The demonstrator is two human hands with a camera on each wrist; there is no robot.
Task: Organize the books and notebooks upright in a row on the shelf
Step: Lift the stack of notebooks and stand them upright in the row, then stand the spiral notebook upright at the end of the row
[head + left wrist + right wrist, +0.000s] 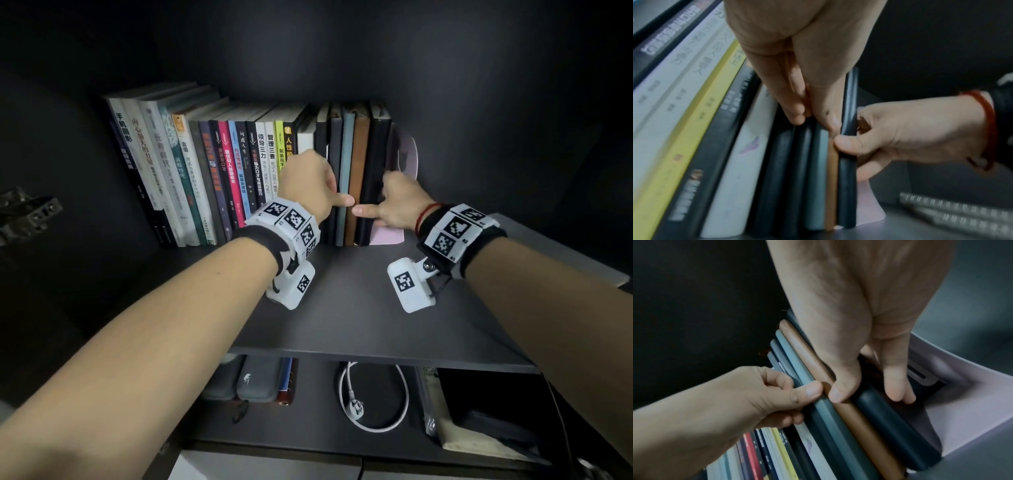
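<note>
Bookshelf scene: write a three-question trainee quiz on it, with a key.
1. True or false: the brown notebook stands upright in the row.
2. Which hand grips the black notebook at the right end of the row? A) left hand B) right hand
3. Fill in: right of the black notebook, the pale pink ____ props the row.

Key: 1 true; 2 B; 3 bookend.

Right hand (399,202) hides the bookend's (406,154) lower half.
</note>
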